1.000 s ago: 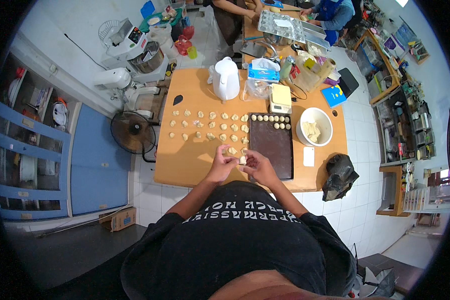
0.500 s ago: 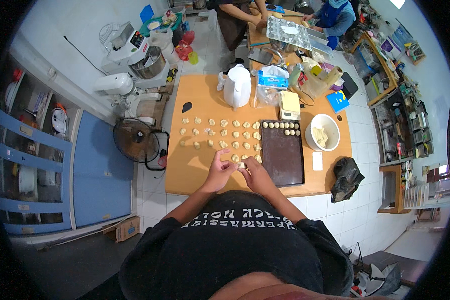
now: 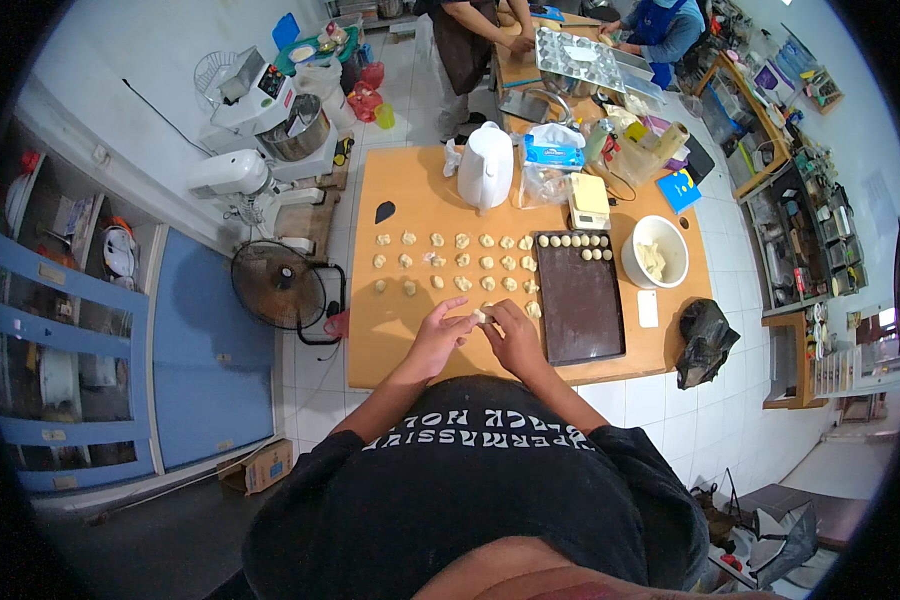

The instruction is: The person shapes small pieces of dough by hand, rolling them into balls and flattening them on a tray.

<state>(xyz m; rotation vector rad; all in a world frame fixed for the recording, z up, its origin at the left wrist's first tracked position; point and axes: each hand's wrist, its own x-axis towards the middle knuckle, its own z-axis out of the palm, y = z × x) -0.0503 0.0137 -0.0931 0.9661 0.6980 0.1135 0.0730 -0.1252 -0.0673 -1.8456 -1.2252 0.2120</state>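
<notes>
Just past the table's near edge, my left hand (image 3: 436, 338) and my right hand (image 3: 516, 340) meet at the fingertips. Pinched between them is a small piece of pale dough (image 3: 481, 316), partly hidden by the fingers. My left index finger sticks out away from it. Beyond my hands, several rough dough lumps (image 3: 461, 260) lie in rows across the table. To their right sits a dark baking tray (image 3: 582, 315), with smooth round dough balls (image 3: 568, 241) lined up along its far end. A white bowl (image 3: 680, 272) right of the tray holds more dough (image 3: 651, 261).
A white jug (image 3: 486, 168), a tissue pack (image 3: 553, 152) and a kitchen scale (image 3: 588, 202) stand at the table's far side. A black plastic bag (image 3: 707, 342) hangs at the right edge. A floor fan (image 3: 278, 284) is at left. Two people work at a far table (image 3: 518, 68).
My view has shifted a little, so the table and tray appear farther right. Both hands keep hold of the dough piece, with the fingers slightly repositioned on it.
</notes>
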